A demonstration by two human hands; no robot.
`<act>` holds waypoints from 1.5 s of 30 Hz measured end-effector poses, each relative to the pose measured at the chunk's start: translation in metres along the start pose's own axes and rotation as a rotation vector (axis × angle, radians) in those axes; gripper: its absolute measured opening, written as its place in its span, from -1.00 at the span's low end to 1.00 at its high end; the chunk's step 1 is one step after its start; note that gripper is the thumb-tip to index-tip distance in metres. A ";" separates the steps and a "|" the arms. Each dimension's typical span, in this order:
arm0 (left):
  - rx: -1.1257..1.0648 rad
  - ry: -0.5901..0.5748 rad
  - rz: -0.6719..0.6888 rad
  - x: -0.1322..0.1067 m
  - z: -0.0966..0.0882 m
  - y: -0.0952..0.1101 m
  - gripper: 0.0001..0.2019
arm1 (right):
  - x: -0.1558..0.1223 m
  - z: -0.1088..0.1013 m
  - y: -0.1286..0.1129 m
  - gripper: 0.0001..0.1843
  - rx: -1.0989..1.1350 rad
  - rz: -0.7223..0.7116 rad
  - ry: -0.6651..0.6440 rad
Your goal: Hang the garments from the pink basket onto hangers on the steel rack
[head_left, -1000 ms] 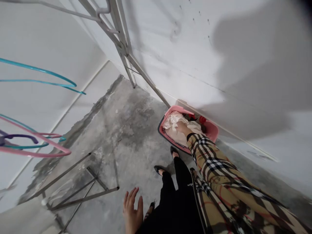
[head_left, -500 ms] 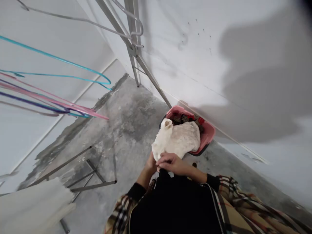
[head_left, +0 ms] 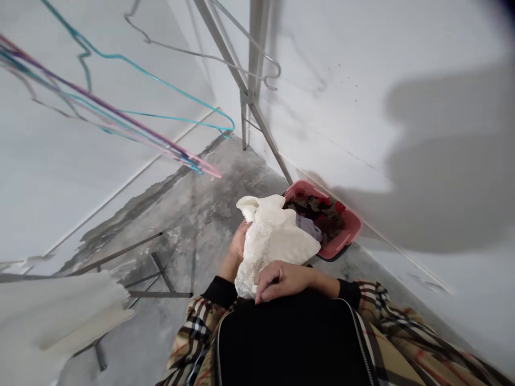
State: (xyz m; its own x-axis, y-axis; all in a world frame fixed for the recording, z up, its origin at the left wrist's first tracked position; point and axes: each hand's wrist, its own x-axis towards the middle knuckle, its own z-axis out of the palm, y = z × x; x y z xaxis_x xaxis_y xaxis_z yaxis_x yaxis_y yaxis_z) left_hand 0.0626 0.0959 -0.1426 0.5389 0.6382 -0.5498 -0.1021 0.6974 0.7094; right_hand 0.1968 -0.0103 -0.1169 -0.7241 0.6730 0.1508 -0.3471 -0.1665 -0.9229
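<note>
A single camera on the person's head gives the view, looking forward and steeply down. The black top [head_left: 293,338] fills the bottom centre, seen from above and close to the lens. The left hand [head_left: 240,241] and right hand [head_left: 281,280] fall below the middle, both near, with the cloth [head_left: 277,241] between them in the centre. The basket [head_left: 352,230] lies farther off and lower, right of centre. The view faces a corner, its walls [head_left: 330,107] meeting above the floor [head_left: 161,332] at upper middle. Hangers [head_left: 120,56] cross the upper left at a slant. A dark edge clips the top right corner.
</note>
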 end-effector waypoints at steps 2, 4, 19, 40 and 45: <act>-0.072 0.087 0.111 -0.016 -0.006 0.013 -0.63 | -0.002 0.000 -0.007 -0.61 -0.073 0.047 0.038; -0.138 0.149 0.215 -0.035 -0.015 0.027 -0.53 | -0.002 -0.001 -0.015 -0.64 -0.160 0.084 0.075; 0.103 -0.010 0.222 -0.165 -0.072 0.084 -0.66 | 0.120 -0.034 -0.026 -0.20 -0.790 -0.084 0.634; 1.238 1.150 0.412 -0.223 -0.143 0.028 -0.70 | 0.145 0.044 -0.061 -0.57 -0.485 -0.270 0.682; 0.703 1.092 0.563 -0.223 -0.145 0.024 -0.71 | 0.138 0.042 -0.063 -0.55 -0.600 -0.255 0.651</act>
State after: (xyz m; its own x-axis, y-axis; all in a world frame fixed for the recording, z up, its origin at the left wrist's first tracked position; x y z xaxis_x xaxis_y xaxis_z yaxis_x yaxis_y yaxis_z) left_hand -0.1814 0.0176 -0.0674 -0.3751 0.9258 0.0461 0.5225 0.1701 0.8355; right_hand 0.0942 0.0628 -0.0231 -0.1265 0.9411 0.3134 0.0495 0.3216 -0.9456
